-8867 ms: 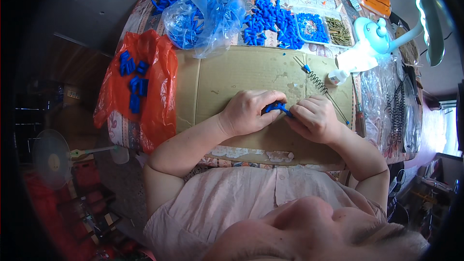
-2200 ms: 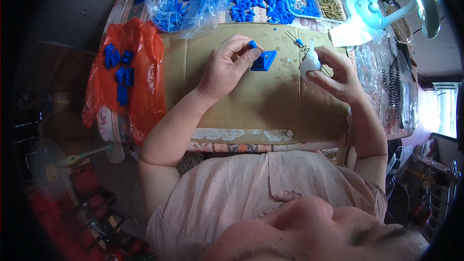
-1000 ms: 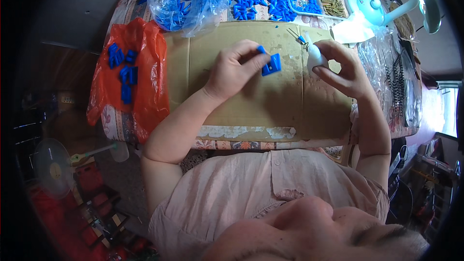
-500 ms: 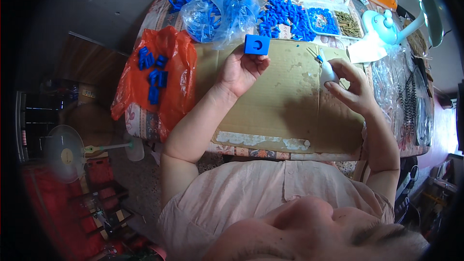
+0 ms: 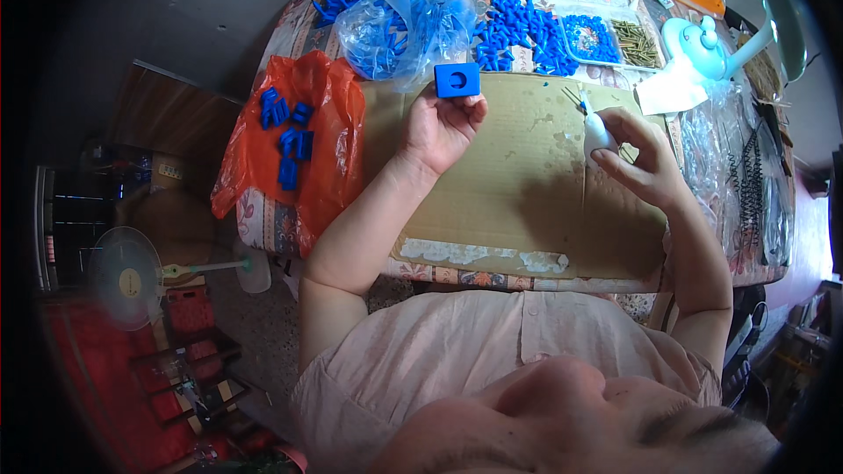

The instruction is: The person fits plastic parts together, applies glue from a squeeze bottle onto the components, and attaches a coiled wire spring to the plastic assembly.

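Note:
Above the far left part of a cardboard sheet [image 5: 492, 158], my left hand [image 5: 439, 130] grips a blue plastic block [image 5: 446, 70] by its lower side. A round recess shows in the block's face. Over the right part of the sheet, my right hand [image 5: 645, 154] is closed around a small white squeeze bottle [image 5: 599, 139], nozzle pointing away from me. A bit of blue shows at the nozzle, and thin pins stick out beside it. More thin metal shows by the right fingers; whether the hand holds it I cannot tell. Block and bottle are apart.
Several blue pieces [image 5: 288, 171] lie on an orange plastic bag [image 5: 338, 149] to the left. Beyond the cardboard are a clear bag [image 5: 378, 44] of blue parts, a blue pile [image 5: 509, 26], a tray of brass pins [image 5: 634, 42] and a lamp [image 5: 698, 48]. Black springs [image 5: 748, 180] lie right.
My left hand has turned the blue block slightly and brought it a little left, so its recess shows rounder. The right hand with the bottle stays nearly in place. The whole view has shifted slightly.

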`<state>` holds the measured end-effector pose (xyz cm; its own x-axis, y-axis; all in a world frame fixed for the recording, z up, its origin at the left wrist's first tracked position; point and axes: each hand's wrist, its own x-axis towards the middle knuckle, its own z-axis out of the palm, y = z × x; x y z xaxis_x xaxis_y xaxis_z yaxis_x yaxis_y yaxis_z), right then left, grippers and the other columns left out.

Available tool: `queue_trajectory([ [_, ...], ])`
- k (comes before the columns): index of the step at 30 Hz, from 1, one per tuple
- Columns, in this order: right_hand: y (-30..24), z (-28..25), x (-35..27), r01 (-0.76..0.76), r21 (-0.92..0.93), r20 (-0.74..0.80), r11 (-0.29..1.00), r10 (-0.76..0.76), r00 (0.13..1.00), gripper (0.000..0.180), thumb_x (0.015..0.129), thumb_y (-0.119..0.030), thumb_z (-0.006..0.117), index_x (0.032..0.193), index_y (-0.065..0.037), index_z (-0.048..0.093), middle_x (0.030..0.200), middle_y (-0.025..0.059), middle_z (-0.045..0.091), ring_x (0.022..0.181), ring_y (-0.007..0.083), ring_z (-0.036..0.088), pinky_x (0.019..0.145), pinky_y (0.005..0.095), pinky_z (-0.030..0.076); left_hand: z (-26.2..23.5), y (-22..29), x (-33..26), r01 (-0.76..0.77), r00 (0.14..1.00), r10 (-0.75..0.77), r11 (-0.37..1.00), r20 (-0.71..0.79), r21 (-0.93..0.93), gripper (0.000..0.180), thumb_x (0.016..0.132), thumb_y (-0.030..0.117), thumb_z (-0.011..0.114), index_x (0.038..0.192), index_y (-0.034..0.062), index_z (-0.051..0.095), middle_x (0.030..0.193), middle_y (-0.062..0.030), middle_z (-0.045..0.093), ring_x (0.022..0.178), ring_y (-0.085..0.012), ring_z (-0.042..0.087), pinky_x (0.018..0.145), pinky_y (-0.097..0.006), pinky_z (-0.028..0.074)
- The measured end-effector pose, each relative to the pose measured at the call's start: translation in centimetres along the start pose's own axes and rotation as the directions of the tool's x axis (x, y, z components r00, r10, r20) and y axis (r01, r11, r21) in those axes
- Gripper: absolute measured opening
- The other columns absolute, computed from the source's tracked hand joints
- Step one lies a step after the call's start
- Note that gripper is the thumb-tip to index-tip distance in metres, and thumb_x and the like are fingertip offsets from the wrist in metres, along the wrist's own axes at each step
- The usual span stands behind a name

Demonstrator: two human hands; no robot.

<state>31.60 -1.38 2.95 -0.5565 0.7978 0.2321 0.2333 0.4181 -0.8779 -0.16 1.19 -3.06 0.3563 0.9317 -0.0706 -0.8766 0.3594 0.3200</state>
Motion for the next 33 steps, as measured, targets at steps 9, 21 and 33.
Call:
queue_trajectory([
  [9, -0.1, -0.1, 0.0, 0.001, -0.02, 0.001, 1.0, -0.001, 1.0, 0.042, 0.087, -0.013, 0.072, 0.123, 0.004, 0.058, 0.101, 0.0091, 0.066, 0.089, 0.0147, 0.062, 0.08, 0.0302, 0.05, 0.3, -0.2, -0.1, -0.039, 0.999, 0.039, 0.999, -0.033, 0.004, 0.029, 0.101, 0.021, 0.046, 0.106, -0.0031, 0.063, 0.091, -0.0152, 0.066, 0.084, -0.0249, 0.064, 0.09, -0.041, 0.058],
  [21, 0.4, 0.1, -0.2, -0.005, 0.011, -0.022, 1.0, 0.005, 1.0, 0.042, 0.086, -0.011, 0.072, 0.123, 0.004, 0.058, 0.101, 0.0097, 0.066, 0.09, 0.0146, 0.062, 0.082, 0.0304, 0.05, 2.6, -2.3, -1.0, -0.135, 0.98, 0.191, 0.859, -0.064, 0.494, 0.023, 0.102, 0.023, 0.052, 0.101, 0.0028, 0.064, 0.091, -0.008, 0.067, 0.082, -0.0182, 0.065, 0.082, -0.035, 0.057],
  [33, -1.5, -0.4, 0.2, 0.057, -0.088, 0.113, 0.994, -0.047, 0.992, 0.04, 0.08, -0.005, 0.067, 0.119, 0.001, 0.059, 0.094, 0.0122, 0.067, 0.088, 0.0204, 0.066, 0.081, 0.0333, 0.052, 4.0, -5.2, -2.4, -0.583, 0.773, 0.023, -0.368, 0.634, 0.725, 0.013, 0.082, 0.007, 0.075, 0.091, 0.004, 0.066, 0.099, -0.0097, 0.065, 0.091, -0.0277, 0.06, 0.081, -0.037, 0.049],
])
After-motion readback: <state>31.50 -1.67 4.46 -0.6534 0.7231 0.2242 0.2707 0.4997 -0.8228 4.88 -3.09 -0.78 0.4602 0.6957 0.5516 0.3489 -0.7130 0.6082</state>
